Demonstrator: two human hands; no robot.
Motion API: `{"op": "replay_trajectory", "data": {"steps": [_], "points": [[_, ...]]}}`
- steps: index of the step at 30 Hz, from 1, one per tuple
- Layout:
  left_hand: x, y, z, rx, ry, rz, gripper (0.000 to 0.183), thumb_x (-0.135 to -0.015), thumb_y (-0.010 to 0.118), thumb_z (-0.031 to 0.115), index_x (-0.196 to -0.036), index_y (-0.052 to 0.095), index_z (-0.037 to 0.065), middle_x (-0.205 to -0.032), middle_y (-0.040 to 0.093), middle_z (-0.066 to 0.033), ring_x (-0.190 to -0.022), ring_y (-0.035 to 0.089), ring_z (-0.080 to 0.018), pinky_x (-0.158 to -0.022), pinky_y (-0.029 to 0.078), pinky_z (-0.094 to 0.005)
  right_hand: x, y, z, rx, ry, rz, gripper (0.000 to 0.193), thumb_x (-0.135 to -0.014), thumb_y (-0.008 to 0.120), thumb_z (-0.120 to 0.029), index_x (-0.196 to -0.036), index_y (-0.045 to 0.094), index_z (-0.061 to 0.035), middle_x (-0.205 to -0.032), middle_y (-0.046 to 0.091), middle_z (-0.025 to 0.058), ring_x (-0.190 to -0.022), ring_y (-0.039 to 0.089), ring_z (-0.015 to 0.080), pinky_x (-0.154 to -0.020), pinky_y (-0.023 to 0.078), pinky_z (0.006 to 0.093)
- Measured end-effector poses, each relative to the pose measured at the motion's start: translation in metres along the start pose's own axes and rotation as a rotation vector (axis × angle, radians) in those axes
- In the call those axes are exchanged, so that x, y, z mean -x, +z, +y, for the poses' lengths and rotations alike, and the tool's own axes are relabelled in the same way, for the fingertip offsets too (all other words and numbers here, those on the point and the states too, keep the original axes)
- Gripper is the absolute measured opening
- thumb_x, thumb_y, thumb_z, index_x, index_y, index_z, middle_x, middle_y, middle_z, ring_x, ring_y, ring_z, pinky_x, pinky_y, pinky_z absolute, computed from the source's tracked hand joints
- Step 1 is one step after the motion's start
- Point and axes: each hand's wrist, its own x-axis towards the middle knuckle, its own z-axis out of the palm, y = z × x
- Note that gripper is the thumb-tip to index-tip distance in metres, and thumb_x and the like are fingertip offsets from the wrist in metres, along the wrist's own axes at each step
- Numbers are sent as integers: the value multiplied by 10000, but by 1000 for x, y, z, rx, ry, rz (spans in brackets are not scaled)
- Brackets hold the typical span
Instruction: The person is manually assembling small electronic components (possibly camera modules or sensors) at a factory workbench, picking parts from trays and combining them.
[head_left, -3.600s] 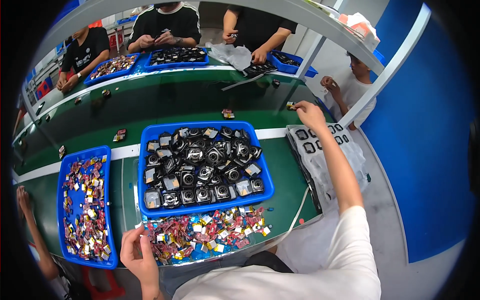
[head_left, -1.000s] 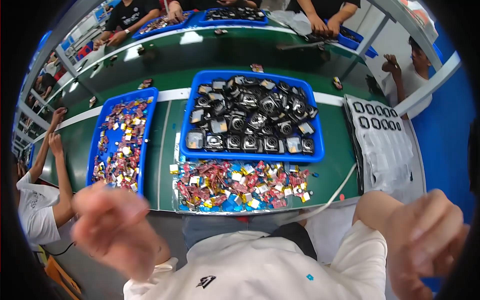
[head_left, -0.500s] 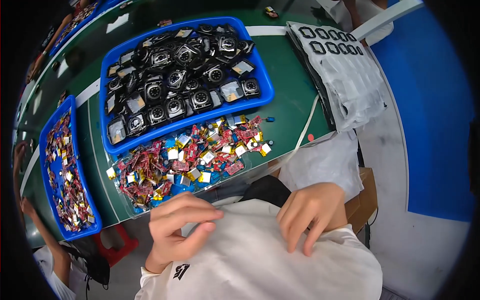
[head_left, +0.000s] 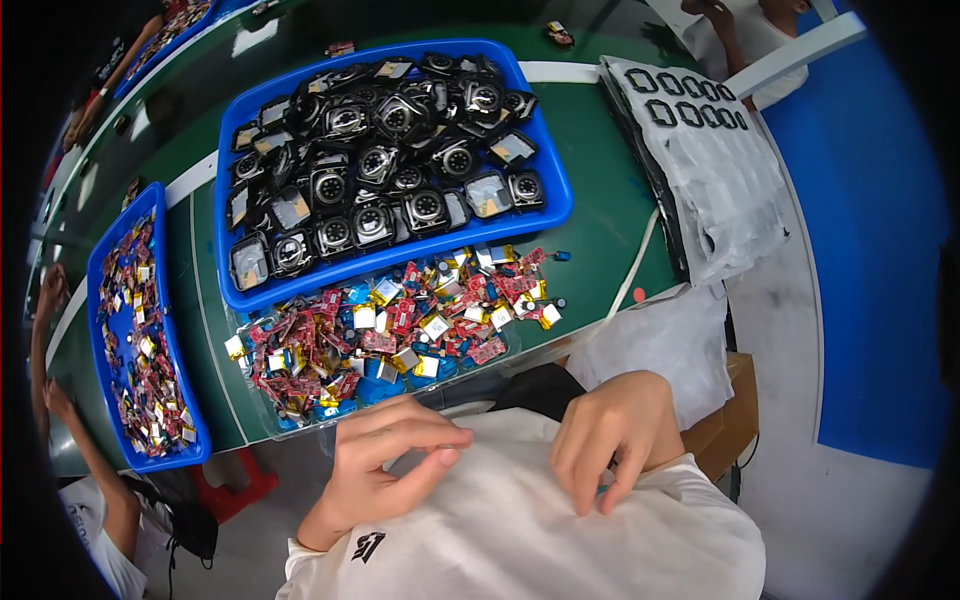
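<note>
Hands, seemingly empty: left hand (head_left: 385, 458) half-pinched, right hand (head_left: 622, 425) loosely curled, above white cloth shirt (head_left: 540, 545). Apparent pause; any pick calls for reaching forward to heaped red circuit boards with silver-yellow cells (head_left: 402, 318), green tabletop (head_left: 612, 245).

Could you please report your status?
Left hand and right hand over white cloth shirt, nothing visibly held. Multicoloured component pile beside rectangular blue plastic tray. No obstruction seen.

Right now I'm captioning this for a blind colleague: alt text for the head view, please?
A person's left hand and right hand curl over a white shirt at a green bench. Beyond lie piled electronic parts and a blue tray of watch cases; a narrower blue tray stands left.
</note>
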Motion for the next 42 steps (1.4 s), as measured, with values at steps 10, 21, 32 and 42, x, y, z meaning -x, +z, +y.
{"op": "replay_trajectory", "data": {"steps": [10,21,32,42], "points": [[-6,1,-5,17,-54,-50,145,-762,671,-38,-895,713,1,-804,680,-87,-654,600,-154,-558,476,-251,5,0,1,60,100,10,104,-822,662,-26,-915,643,18,-894,598,79,-626,594,154,-560,500,262],[-2,2,-9,-10,-62,-4,125,-761,673,-34,-876,712,-2,-802,680,-88,-638,595,-146,-556,466,-254,-8,-8,-13,556,64,805,105,-735,674,63,-829,655,19,-796,649,99,-735,626,207,-620,491,307],[-10,-5,-1,-258,110,138,168,-714,682,-44,-867,708,21,-742,672,-72,-628,604,-189,-567,465,-276,-76,-50,22,1573,209,1122,127,-695,752,-110,-774,668,-55,-760,604,33,-713,540,206,-615,427,325],[-34,-19,-4,-525,165,481,288,-710,685,-52,-989,669,17,-830,675,-92,-718,593,-219,-656,451,-298,-84,-58,22,1171,5,1146,107,-684,731,11,-723,635,-16,-772,669,55,-642,571,161,-561,436,268]]}}
